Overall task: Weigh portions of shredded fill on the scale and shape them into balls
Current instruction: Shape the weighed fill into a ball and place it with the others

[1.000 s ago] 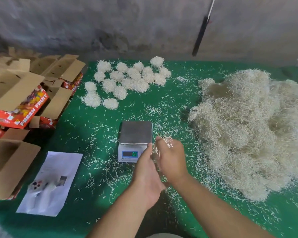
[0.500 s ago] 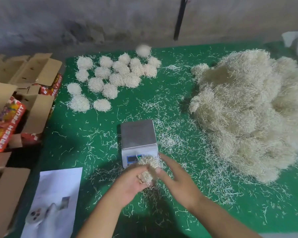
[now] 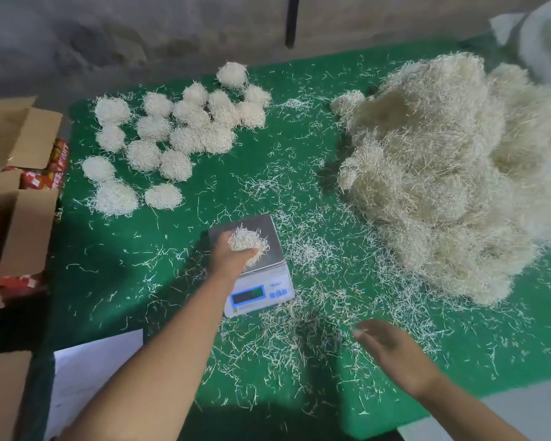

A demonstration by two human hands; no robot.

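A matt green felt-like cloth (image 3: 299, 148) is covering the table. The scale (image 3: 255, 268) is showing a smooth brushed-metal platform over a glossy white plastic body. The shredded fill (image 3: 442, 173) is looking dry, pale and wiry. Far left, cardboard boxes (image 3: 23, 135) are showing matt brown flaps; near left, a smooth white paper sheet (image 3: 89, 374) is lying.

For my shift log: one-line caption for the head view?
Left hand holds a fill portion over the scale; right hand hovers open.

Left hand (image 3: 228, 257) cupping a fill clump (image 3: 248, 240) over the scale (image 3: 272, 246); right hand (image 3: 395, 354) spread.
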